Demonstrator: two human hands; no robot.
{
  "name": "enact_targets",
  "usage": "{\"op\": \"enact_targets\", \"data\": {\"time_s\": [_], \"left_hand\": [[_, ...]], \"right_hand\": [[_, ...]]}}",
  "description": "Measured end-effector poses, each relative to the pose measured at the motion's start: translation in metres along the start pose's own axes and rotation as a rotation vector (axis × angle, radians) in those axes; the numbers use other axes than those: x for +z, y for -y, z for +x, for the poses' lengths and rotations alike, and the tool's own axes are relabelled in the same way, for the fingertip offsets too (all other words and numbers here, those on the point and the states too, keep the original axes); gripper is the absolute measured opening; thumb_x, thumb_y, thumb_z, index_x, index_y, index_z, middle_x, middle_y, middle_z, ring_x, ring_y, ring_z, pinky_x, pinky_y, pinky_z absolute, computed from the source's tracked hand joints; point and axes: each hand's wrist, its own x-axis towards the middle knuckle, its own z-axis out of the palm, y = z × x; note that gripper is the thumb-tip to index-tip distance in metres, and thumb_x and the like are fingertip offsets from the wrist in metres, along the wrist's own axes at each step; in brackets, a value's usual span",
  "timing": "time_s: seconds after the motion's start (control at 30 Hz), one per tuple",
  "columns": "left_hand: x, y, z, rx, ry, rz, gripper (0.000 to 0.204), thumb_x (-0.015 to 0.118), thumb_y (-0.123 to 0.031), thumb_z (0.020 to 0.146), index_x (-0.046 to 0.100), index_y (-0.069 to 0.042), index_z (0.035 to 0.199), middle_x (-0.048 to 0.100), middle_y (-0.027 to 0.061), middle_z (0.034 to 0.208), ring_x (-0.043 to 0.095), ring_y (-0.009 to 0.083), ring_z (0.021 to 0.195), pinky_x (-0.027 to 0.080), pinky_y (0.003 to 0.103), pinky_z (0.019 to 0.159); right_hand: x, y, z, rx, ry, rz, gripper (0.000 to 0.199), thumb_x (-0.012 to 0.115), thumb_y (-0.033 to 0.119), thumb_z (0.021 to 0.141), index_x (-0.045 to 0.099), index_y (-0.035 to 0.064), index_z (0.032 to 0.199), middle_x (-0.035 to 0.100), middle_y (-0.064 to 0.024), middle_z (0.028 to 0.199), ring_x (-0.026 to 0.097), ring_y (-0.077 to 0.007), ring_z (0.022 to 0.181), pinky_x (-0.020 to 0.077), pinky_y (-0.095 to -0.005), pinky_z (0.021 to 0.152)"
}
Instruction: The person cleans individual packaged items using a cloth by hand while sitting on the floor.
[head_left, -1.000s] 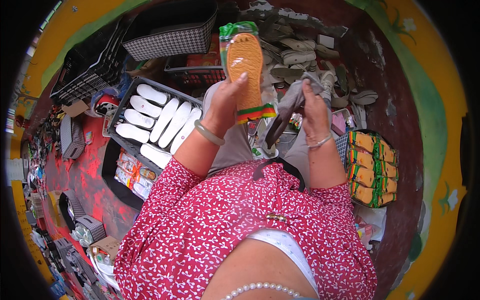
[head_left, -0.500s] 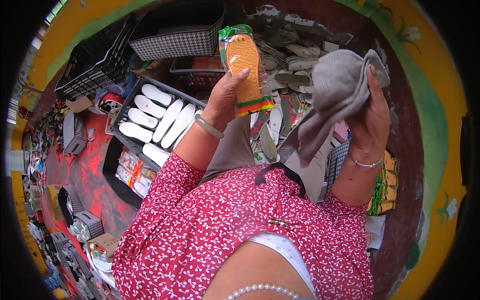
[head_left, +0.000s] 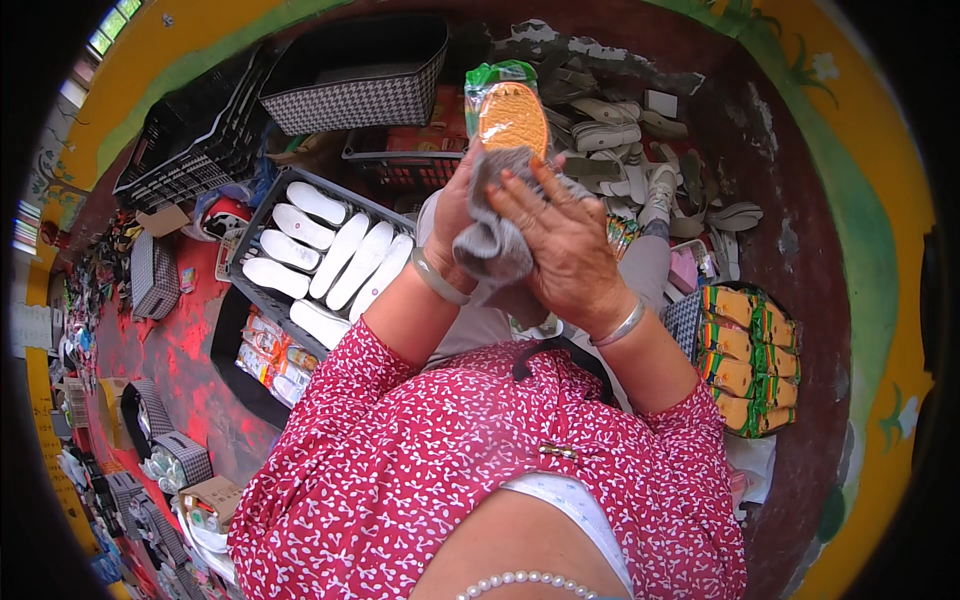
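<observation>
My left hand [head_left: 452,215] is closed around a clear packet of orange insoles [head_left: 513,120], which has a green top edge. The packet is held up in front of my body, its lower part covered by a grey cloth [head_left: 495,250]. With fingers extended, my right hand [head_left: 572,250] presses this cloth against the packet's face and keeps hold of it. One end of the cloth hangs in folds between my wrists. The left fingertips are mostly hidden behind the packet and cloth.
At the left stands a dark crate [head_left: 272,303] of white insoles [head_left: 341,255]. More orange insole packets [head_left: 728,375] fill a container at right. Loose insoles [head_left: 605,135] lie heaped ahead. A checked basket [head_left: 350,108] and black crates [head_left: 185,155] are at the far left.
My right hand has come in from the right and laid the cloth over the packet. My left hand and the packet have shifted slightly right.
</observation>
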Motion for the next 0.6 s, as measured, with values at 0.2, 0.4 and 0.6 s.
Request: {"op": "enact_targets", "data": {"time_s": [0.2,0.4,0.6], "left_hand": [[0.01,0.008,-0.006,-0.15,0.128,0.084,0.063,0.035,-0.055,0.091,0.034,-0.007,0.133,0.045,0.0164,0.128,0.046,0.0337,0.117,0.042,0.047,0.094],[0.002,0.035,-0.013,-0.059,0.191,-0.069,0.047,0.032,-0.037,0.095,0.042,-0.004,0.128,0.047,0.0138,0.128,0.05,0.0248,0.114,0.035,0.037,0.102],[-0.002,-0.002,-0.008,-0.226,0.196,0.104,0.067,0.038,-0.054,0.09,0.038,0.001,0.129,0.048,0.0162,0.127,0.051,0.0287,0.112,0.041,0.041,0.096]], "right_hand": [[0.01,-0.007,-0.006,-0.077,0.051,-0.011,0.054,0.051,0.023,0.082,0.042,0.0151,0.135,0.031,-0.0077,0.145,0.026,-0.0211,0.135,0.026,-0.0326,0.097],[0.009,-0.042,0.023,0.079,-0.092,0.054,0.047,0.044,0.023,0.088,0.044,0.0116,0.133,0.036,-0.012,0.141,0.028,-0.0242,0.134,0.0237,-0.0339,0.098],[0.019,0.005,-0.011,-0.018,0.011,0.233,0.052,0.049,0.008,0.081,0.045,0.0134,0.133,0.037,-0.0105,0.14,0.033,-0.0246,0.132,0.0219,-0.0345,0.103]]}}
